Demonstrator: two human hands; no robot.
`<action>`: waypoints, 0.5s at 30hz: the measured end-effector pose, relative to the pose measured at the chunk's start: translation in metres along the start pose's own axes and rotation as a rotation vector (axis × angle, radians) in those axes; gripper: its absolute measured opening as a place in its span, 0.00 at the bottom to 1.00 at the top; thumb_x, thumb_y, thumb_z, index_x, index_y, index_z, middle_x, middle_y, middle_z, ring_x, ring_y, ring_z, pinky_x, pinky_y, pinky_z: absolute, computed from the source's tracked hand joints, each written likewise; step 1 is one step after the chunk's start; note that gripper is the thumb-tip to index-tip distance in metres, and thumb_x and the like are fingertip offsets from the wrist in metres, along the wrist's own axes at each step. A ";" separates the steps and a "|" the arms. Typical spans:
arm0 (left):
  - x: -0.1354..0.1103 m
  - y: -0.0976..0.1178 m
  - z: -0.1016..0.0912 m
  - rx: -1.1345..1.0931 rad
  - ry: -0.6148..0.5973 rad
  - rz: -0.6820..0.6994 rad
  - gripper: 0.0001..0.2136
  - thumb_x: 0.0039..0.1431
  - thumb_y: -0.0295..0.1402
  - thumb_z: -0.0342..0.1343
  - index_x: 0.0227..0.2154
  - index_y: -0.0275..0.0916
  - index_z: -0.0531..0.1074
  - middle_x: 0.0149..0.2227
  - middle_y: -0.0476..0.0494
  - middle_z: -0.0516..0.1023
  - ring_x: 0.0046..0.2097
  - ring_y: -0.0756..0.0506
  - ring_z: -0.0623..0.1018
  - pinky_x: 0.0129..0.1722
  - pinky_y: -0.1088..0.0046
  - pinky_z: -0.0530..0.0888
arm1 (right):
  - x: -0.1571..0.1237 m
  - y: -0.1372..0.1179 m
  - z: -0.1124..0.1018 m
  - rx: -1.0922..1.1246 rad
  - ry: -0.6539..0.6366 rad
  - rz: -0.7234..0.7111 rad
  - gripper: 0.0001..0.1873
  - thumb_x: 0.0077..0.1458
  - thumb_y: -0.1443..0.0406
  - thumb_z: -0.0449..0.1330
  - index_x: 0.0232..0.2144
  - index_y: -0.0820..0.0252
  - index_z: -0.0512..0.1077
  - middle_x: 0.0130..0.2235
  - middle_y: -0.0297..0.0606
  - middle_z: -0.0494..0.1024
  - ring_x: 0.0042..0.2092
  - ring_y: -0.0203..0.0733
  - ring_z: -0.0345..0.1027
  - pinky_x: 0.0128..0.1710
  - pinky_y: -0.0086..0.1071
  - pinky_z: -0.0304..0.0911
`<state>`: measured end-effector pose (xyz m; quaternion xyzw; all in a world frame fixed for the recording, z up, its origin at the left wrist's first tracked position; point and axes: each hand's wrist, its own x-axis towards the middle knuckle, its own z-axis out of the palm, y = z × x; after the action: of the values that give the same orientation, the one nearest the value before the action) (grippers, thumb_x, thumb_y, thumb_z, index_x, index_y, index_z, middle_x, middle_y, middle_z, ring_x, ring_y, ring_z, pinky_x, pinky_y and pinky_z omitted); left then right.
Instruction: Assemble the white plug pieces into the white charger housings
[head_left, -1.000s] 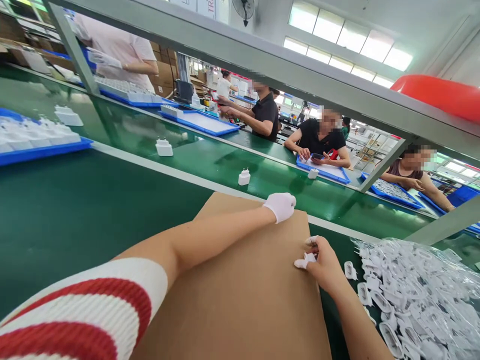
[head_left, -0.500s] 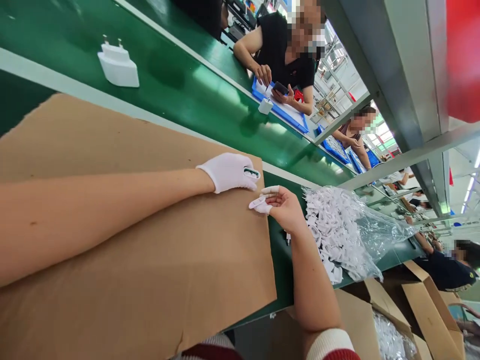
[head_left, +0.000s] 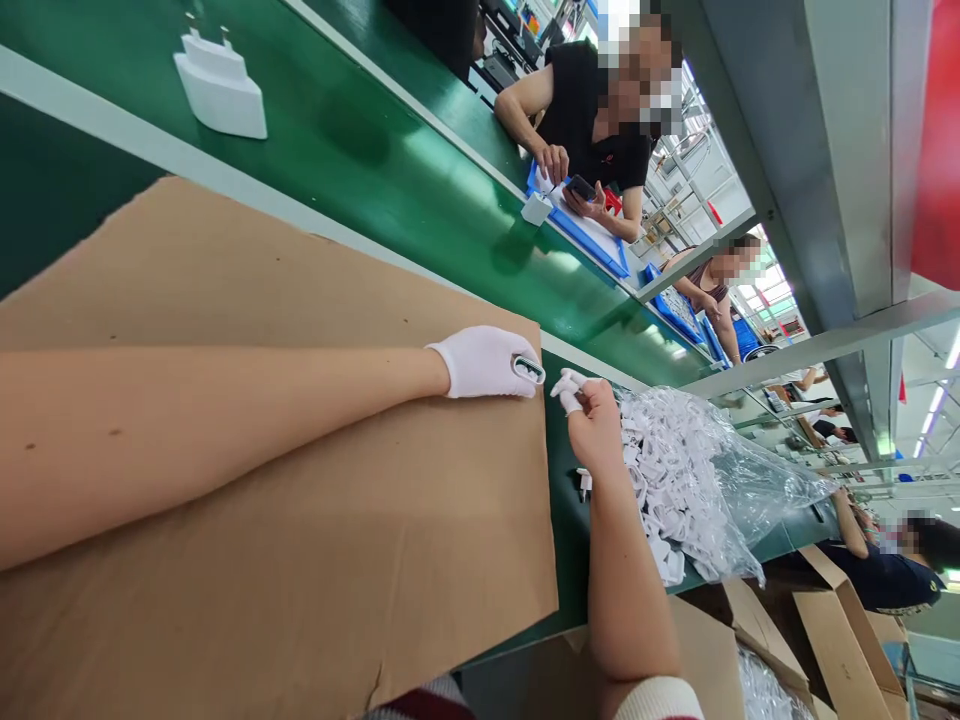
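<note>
Right hand (head_left: 592, 422) shifted off cardboard (head_left: 300, 560) (left hand (head_left: 480, 362) holding casing (head_left: 529, 371)).

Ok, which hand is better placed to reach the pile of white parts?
Probably the right hand: it is nearer the pile of white parts, though whether it's free is unclear. The left hand, over the cardboard, holds a white casing.

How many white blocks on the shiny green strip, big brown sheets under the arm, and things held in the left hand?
White plastic blocks on the glossy green strip: 2
Flat brown cardboard sheet: 1
White plastic shell with an oval rim, in the left hand: 1
Total: 4
</note>
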<state>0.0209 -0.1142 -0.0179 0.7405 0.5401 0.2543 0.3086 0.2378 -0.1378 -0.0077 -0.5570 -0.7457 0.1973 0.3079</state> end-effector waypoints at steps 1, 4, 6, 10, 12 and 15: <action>0.000 0.001 0.001 -0.011 -0.019 0.011 0.15 0.52 0.40 0.64 0.44 0.47 0.82 0.43 0.54 0.85 0.44 0.45 0.81 0.47 0.74 0.72 | 0.000 -0.003 -0.001 0.000 0.064 0.002 0.16 0.60 0.62 0.58 0.47 0.58 0.78 0.43 0.40 0.76 0.41 0.40 0.72 0.45 0.36 0.71; -0.001 0.003 0.005 -0.044 -0.052 0.051 0.15 0.50 0.43 0.64 0.41 0.47 0.82 0.39 0.55 0.84 0.42 0.45 0.81 0.42 0.75 0.71 | -0.002 -0.014 -0.002 0.054 0.150 -0.018 0.19 0.59 0.59 0.63 0.52 0.58 0.75 0.43 0.40 0.79 0.40 0.40 0.72 0.41 0.35 0.71; -0.002 0.004 0.006 -0.048 -0.067 0.053 0.14 0.49 0.44 0.63 0.38 0.46 0.82 0.35 0.54 0.83 0.38 0.45 0.80 0.38 0.74 0.70 | -0.006 -0.021 0.000 0.010 0.144 -0.093 0.16 0.61 0.57 0.63 0.49 0.56 0.75 0.44 0.40 0.80 0.42 0.42 0.73 0.42 0.35 0.71; -0.001 0.004 0.007 -0.033 -0.087 0.024 0.13 0.47 0.44 0.62 0.33 0.44 0.79 0.30 0.53 0.80 0.34 0.45 0.78 0.33 0.72 0.67 | -0.009 -0.028 0.006 -0.103 0.081 -0.254 0.11 0.66 0.59 0.58 0.46 0.54 0.77 0.44 0.42 0.78 0.46 0.44 0.74 0.48 0.38 0.72; 0.000 0.005 0.007 -0.033 -0.085 0.029 0.12 0.46 0.44 0.62 0.32 0.43 0.78 0.30 0.52 0.80 0.34 0.45 0.77 0.33 0.72 0.66 | -0.007 -0.028 0.009 -0.124 0.065 -0.290 0.13 0.67 0.62 0.56 0.48 0.54 0.77 0.44 0.42 0.78 0.47 0.44 0.74 0.50 0.39 0.72; 0.000 0.005 0.007 -0.034 -0.065 0.033 0.12 0.45 0.45 0.62 0.30 0.43 0.76 0.29 0.53 0.79 0.33 0.45 0.77 0.33 0.71 0.66 | -0.005 -0.027 0.012 -0.153 0.074 -0.307 0.13 0.66 0.65 0.54 0.48 0.54 0.76 0.43 0.42 0.78 0.48 0.45 0.74 0.51 0.40 0.72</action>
<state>0.0289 -0.1170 -0.0188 0.7520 0.5131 0.2440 0.3343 0.2115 -0.1499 -0.0006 -0.4652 -0.8230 0.0702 0.3183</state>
